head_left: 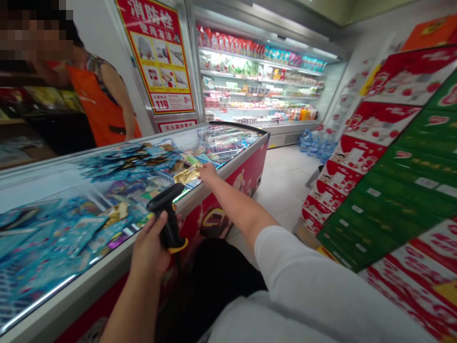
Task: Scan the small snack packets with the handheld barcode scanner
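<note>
My left hand (152,247) is wrapped round the handle of a black and yellow barcode scanner (167,214), held upright beside the front rim of a chest freezer (193,196). Stretched out farther along that rim, my right hand (208,172) has its fingers closed on the end of a gold foil packet (187,175). The packet is over the freezer's goods, and its far end lies near other wrapped items. Blue packets (132,157) are piled on top of the freezer just beyond it. More blue packets (71,233) show in the near left part.
Across the freezer stands a person in an orange apron (87,102). A lit refrigerated shelf unit (260,85) is at the back. Stacked green cartons (385,209) and red cartons (342,157) line the right side, with water bottles (316,145) on the floor behind.
</note>
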{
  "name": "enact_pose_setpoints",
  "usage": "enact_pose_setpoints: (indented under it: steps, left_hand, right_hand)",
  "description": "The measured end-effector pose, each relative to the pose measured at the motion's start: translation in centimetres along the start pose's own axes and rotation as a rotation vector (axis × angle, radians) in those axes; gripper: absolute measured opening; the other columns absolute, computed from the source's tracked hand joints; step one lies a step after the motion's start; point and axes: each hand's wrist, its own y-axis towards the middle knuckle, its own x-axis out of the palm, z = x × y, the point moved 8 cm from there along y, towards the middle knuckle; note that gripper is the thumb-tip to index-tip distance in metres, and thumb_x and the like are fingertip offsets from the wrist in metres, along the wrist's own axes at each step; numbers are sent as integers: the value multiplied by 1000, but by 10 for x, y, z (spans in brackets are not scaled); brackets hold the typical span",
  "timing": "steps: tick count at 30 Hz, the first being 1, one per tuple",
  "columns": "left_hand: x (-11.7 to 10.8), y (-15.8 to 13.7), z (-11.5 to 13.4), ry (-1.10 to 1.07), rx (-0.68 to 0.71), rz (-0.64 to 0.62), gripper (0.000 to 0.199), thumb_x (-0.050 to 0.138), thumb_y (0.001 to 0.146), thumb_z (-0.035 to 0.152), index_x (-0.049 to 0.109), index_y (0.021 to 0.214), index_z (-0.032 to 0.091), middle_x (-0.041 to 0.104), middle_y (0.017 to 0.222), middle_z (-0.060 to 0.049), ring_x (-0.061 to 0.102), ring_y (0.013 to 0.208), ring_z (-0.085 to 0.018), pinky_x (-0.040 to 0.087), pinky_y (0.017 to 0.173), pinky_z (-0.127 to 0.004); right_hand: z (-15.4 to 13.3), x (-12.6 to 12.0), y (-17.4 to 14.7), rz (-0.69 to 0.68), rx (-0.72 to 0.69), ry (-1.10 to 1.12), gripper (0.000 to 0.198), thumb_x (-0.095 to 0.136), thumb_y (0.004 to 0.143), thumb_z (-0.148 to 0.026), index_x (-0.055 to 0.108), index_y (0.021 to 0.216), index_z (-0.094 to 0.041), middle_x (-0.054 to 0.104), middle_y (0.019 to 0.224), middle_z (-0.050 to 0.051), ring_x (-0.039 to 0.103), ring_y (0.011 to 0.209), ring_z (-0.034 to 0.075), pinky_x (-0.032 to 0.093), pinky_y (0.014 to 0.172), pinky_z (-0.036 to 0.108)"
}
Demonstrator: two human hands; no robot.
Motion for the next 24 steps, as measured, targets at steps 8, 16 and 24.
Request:
enact_pose_setpoints:
  steps: [8,16,24]
  left_hand:
    - [105,-42,-54,98,-144,-361,34,72,67,22,64,100,16,66,67,-2,60,47,-12,49,43,-22]
    - [151,-81,-75,187,-207,-454,32,73,66,22,64,96,15,64,65,-1,58,45,-12,46,41,-22]
    - [169,-93,-88,271,-217,-568,35,73,66,26,63,98,16,63,60,0,58,43,-13,46,39,-23]
  right_hand:
    - [95,-150,-98,100,42,617,22,47,86,-25,55,105,-18,66,79,0,60,52,9,44,49,19]
    - [127,-203,-149,201,42,920,21,51,81,-21,57,101,-16,68,77,1,61,55,10,46,49,18]
    - [149,-220,-162,289,71,987,21,50,80,-17,57,100,-17,66,70,0,60,51,9,45,47,17]
